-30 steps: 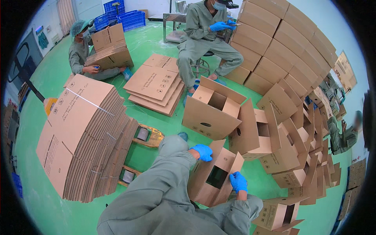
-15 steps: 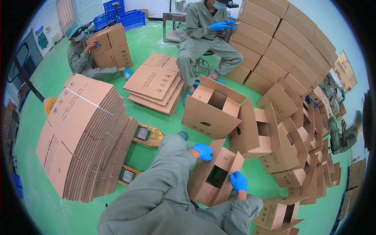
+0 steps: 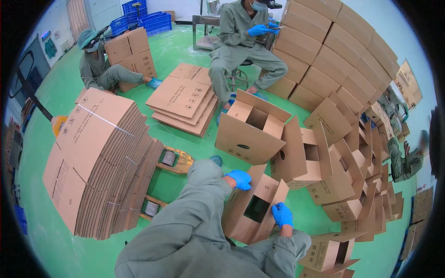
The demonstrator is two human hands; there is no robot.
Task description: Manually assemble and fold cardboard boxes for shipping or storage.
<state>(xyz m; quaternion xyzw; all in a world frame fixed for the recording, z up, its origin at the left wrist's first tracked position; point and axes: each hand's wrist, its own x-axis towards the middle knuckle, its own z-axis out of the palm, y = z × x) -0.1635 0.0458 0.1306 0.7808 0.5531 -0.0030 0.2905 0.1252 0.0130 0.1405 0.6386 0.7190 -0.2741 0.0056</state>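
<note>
Between my knees stands an open cardboard box [image 3: 266,194], its flaps raised and a dark rectangular opening in its middle. My left hand [image 3: 238,180], in a blue glove, is closed on the box's left flap near the far corner. My right hand [image 3: 282,214], also blue-gloved, grips the right flap with curled fingers. My left foot, in a blue cover, rests by a yellow pallet jack fork [image 3: 183,161].
A strapped stack of flat cardboard [image 3: 88,153] is at left, a smaller stack [image 3: 178,90] ahead. Many open boxes [image 3: 250,139] crowd the right, before a wall of closed boxes [image 3: 315,41]. Co-workers sit at back left [image 3: 92,67], centre [image 3: 238,28] and far right [image 3: 410,162].
The back-left co-worker has leaned forward, turned the held cardboard upright and shifted it slightly left and lower, with a knee now raised. My hands and the box between my knees have barely moved.
</note>
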